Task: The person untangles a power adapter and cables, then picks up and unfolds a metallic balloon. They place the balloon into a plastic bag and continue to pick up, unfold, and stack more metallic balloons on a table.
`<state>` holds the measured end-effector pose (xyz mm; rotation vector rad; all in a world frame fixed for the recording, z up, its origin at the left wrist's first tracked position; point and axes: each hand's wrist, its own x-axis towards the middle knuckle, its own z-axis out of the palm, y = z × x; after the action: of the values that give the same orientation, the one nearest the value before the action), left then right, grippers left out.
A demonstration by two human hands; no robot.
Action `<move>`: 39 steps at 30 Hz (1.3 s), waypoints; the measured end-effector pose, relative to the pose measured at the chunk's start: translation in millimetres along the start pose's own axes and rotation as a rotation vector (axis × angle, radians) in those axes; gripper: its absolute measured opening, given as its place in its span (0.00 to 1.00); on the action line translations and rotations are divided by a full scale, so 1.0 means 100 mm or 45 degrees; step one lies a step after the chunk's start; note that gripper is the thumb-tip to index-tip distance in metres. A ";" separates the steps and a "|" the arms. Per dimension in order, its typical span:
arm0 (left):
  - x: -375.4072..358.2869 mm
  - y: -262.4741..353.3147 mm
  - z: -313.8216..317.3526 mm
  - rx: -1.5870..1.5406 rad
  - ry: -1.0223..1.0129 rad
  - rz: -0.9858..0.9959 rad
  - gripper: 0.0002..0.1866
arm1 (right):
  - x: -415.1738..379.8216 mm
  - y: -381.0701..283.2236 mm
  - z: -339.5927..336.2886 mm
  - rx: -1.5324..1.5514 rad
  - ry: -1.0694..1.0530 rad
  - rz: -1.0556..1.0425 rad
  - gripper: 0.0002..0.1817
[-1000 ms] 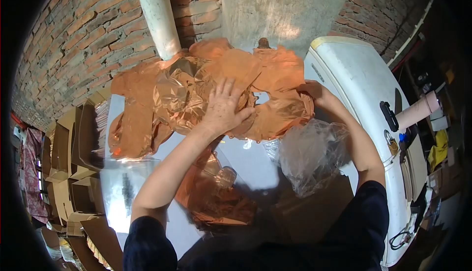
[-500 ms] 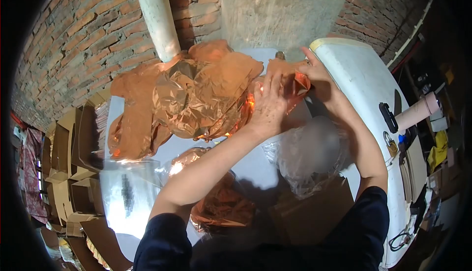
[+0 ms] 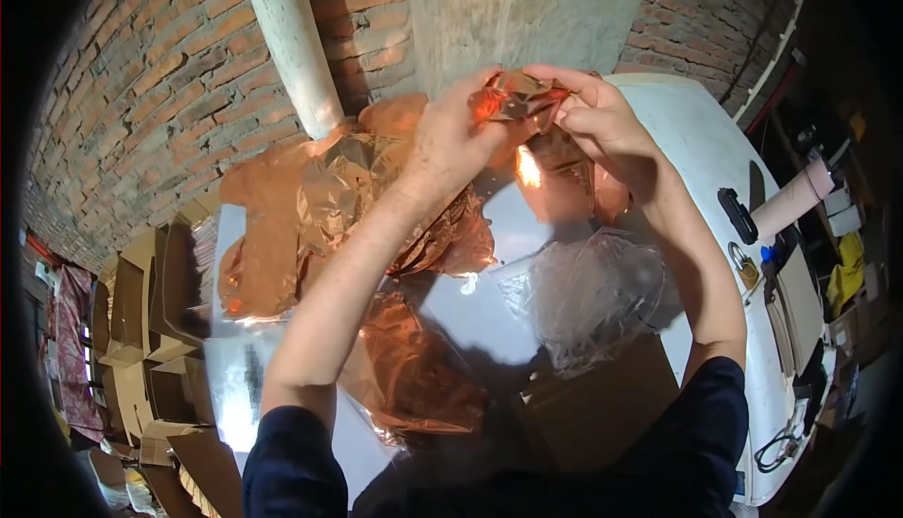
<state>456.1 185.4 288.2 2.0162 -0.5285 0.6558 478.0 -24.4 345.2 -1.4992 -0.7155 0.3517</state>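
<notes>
A shiny copper-coloured foil piece (image 3: 557,180) hangs over the back of the light table (image 3: 480,316), its gathered top between both hands. My left hand (image 3: 459,131) grips that top from the left, fingers bent round it. On the other side, my right hand (image 3: 607,125) pinches it between thumb and fingers. A large crumpled heap of copper foil (image 3: 343,198) lies to the left, partly behind my left forearm. Nearer my body is another copper foil piece (image 3: 414,372). A crumpled clear plastic bag (image 3: 597,297) rests below my right hand.
Open cardboard boxes (image 3: 132,302) stand at the left. Clear plastic sheets (image 3: 235,377) lie on the table's left side. A white pipe (image 3: 292,43) rises before the brick wall (image 3: 150,76). At the right, a white surface (image 3: 696,142) bears a black tool (image 3: 736,215) and a pink roll (image 3: 795,200).
Both hands have come up with the foil piece, now hanging beneath them. My left hand has moved left and away from the table. The heap's right edge and the near foil piece show more.
</notes>
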 end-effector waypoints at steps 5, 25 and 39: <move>-0.03 0.12 -0.19 0.365 0.106 0.306 0.53 | 0.13 0.08 0.16 -0.036 0.048 -0.243 0.28; 0.59 0.31 -1.13 0.909 -0.240 0.434 0.08 | 0.39 -0.34 0.16 -1.118 0.150 0.098 0.20; 0.66 0.39 -1.29 0.928 -0.167 0.580 0.07 | 0.39 0.31 0.15 -0.496 0.065 -0.135 0.21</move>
<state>452.3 271.6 411.4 2.6559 -0.9430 1.1135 504.8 14.4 322.2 -1.8206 -0.8525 0.0943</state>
